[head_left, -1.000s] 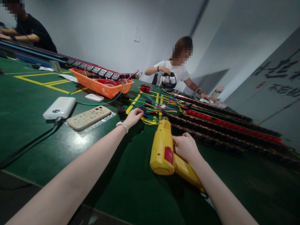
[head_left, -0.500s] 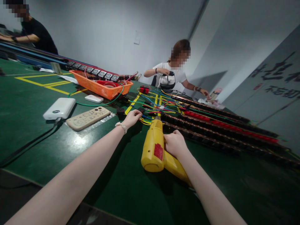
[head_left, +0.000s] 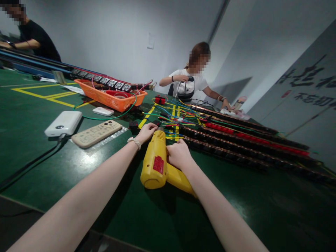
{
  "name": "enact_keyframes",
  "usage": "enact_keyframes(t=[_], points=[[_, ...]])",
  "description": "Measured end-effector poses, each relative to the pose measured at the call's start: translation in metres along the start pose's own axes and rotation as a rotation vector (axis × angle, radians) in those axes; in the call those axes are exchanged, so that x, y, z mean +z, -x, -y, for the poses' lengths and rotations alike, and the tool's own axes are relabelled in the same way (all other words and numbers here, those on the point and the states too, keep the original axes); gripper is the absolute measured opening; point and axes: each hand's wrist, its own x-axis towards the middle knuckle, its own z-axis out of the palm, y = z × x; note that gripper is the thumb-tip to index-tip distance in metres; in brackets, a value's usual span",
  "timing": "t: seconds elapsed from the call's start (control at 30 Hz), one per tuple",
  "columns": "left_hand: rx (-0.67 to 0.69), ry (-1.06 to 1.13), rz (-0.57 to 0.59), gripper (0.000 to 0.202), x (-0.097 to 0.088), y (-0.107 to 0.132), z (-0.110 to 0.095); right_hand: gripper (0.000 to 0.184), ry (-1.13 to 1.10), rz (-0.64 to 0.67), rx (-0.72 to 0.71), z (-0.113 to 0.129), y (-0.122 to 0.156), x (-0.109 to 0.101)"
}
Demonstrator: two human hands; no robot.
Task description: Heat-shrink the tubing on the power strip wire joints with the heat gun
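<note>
My right hand is wrapped round the handle of a yellow heat gun. Its nozzle points away from me, close to the fingertips of my left hand. Those fingers are pinched together at a small black piece by the wire ends; the fingers and the gun partly hide it. Coloured wires in red, yellow, green and blue run just beyond the nozzle. A black block lies left of my left fingertips.
Long black strips with copper edges fill the right side. On the left are a phone, a white power bank with a cable, and an orange basket. A person in white sits opposite; another in black is far left.
My right hand has moved the heat gun to the left, bringing its nozzle up beside my left fingertips. My left hand keeps its pinch in nearly the same place.
</note>
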Motion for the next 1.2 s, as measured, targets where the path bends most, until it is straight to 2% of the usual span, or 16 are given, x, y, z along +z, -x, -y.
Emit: enact_keyframes(t=[0.37, 0.83, 1.2], points=[[0.037, -0.016, -0.012, 0.024, 0.000, 0.000, 0.001, 0.027, -0.028, -0.026, -0.005, -0.005, 0.005, 0.007], [0.009, 0.139, 0.021, 0.027, 0.004, 0.000, 0.005, 0.027, 0.019, 0.023, 0.144, -0.042, 0.040, 0.011], [-0.025, 0.162, 0.022, 0.026, 0.003, 0.002, 0.000, 0.026, 0.038, 0.035, 0.217, -0.058, 0.054, 0.012]])
